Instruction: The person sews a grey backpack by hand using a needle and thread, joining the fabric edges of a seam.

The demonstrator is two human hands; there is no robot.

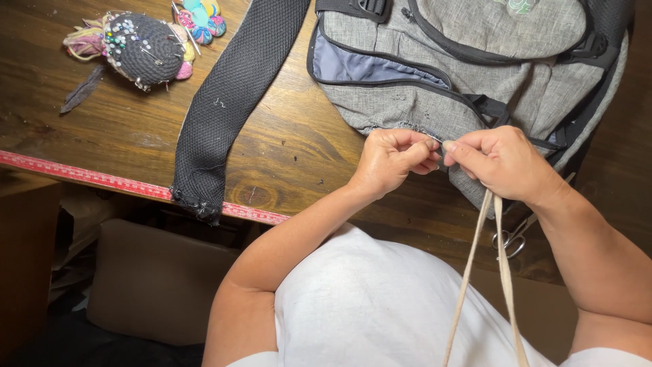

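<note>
A grey backpack [475, 61] with black trim lies on a dark wooden table [122, 129], its lower edge toward me. My left hand [390, 163] pinches the frayed lower seam of the bag, fingers closed on the fabric. My right hand [502, 163] sits just to the right of it, thumb and forefinger pressed together at the same seam, apparently on a small needle or thread that is too small to make out. A beige strap [499, 272] hangs down below my right hand toward my lap.
A detached black mesh strap [234, 88] lies diagonally across the table with a frayed end over the edge. A dark pincushion [142, 47] full of pins and a colourful fabric piece [200, 17] sit at the back left. A red measuring tape [102, 180] runs along the table edge. Small scissors [513, 239] hang near my right wrist.
</note>
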